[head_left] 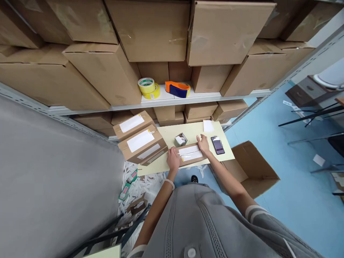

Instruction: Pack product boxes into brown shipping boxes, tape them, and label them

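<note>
With the brown box (192, 162) under the hands as dial centre and twelve toward the shelf, the left hand (173, 159) is at nine o'clock, fingers close together and bent over that end; whether they clamp or merely press, I cannot tell. The right hand (203, 144) is at two, fingers slightly spread, thumb apart, resting on the far corner rather than closed around it. The box lies along the near edge of a cream board (192, 130), a white label (190, 153) on top, crossed lengthwise by a thin dark line.

Shutting and labelling look done here; whether its tape is fully pressed down cannot be told. The larger boxes (134, 154) between nine and ten also look shut and labelled. A small container (184, 142) at eleven stands open, its white contents unclear. A phone (218, 146) lies between two and three, white paper (208, 125) at one.

On the floor, an open carton (252, 157) sits between three and four, and white scraps (145, 184) at eight.

Farther off, the shelf (166, 102) carries yellow tape rolls (152, 95) at eleven, an orange-and-blue dispenser (177, 89) near twelve, and stacked cartons (158, 32).
</note>
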`<state>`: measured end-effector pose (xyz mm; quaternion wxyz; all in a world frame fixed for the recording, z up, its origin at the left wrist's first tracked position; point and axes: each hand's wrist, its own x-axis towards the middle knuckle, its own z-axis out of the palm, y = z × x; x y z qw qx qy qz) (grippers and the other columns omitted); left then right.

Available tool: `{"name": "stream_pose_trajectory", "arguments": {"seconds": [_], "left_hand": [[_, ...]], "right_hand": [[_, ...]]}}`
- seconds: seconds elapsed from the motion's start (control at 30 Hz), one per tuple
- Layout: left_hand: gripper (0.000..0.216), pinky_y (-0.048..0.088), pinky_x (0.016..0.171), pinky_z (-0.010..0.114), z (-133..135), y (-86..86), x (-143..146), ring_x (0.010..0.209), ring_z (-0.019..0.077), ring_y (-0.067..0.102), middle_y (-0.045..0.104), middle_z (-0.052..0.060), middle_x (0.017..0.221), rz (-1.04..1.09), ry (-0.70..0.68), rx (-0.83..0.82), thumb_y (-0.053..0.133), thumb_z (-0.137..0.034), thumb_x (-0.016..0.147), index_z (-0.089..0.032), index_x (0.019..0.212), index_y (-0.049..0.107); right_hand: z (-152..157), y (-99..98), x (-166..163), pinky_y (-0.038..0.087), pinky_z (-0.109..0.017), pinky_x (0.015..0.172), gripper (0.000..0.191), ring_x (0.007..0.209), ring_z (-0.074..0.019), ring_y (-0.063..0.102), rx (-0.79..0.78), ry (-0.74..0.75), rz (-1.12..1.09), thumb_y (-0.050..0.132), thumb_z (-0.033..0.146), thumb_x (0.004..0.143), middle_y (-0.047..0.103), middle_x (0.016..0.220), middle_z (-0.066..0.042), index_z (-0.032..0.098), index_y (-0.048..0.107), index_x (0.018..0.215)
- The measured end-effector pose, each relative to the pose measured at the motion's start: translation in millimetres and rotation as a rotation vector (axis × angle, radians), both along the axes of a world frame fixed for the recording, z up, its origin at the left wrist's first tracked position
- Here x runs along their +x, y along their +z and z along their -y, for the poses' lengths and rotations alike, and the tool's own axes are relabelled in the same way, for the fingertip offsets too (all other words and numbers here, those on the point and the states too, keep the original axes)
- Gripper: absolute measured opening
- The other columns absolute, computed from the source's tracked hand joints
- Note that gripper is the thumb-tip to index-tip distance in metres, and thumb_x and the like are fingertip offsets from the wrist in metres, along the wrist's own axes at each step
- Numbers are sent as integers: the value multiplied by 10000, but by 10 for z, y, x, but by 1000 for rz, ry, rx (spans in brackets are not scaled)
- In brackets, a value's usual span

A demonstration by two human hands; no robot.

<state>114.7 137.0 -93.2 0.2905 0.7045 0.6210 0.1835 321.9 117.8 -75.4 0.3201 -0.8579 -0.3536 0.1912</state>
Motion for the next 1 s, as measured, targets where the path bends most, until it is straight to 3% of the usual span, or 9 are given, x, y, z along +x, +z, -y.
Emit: {"name": "stream_pose_trajectory", "arguments": {"seconds": [0.07,0.17,0.4,0.63,1.0], "left_hand": [[370,491,867,357,0,9,2,1142,248,565,598,104,1203,-4,-8,3,253,-272,1033,-241,1215,574],[381,487,863,362,3,22,3,1143,251,559,594,105,1204,-13,-14,7,229,-287,1038,-240,1208,566],[369,481,900,357,-3,30,20,1168,242,553,595,92,1200,-27,-16,5,216,-312,1041,-252,1198,544],[382,474,909,350,-4,15,26,1176,236,547,599,103,1199,-29,-23,11,202,-315,1044,-242,1210,539],[393,473,886,325,-11,5,44,1171,228,551,600,100,1191,-59,-16,12,187,-320,1048,-238,1215,534]], "right_hand": [[235,-185,9,408,-386,1030,598,1220,-291,566,-48,-26,-114,276,571,982,586,1316,-216,130,575,1254],[351,-276,5,428,-366,993,619,1178,-278,591,-56,-23,-176,199,587,998,649,1240,-187,158,608,1177],[325,-232,-17,449,-358,909,647,1070,-283,623,-100,-38,-170,147,674,979,692,1118,-144,224,611,992],[315,-175,-39,438,-396,898,671,1059,-310,623,-184,-36,-145,98,646,994,682,1111,-165,209,607,1022],[309,-142,-47,435,-374,860,625,1025,-304,637,-174,-16,-100,126,586,1022,688,1085,-165,202,618,1009]]}}
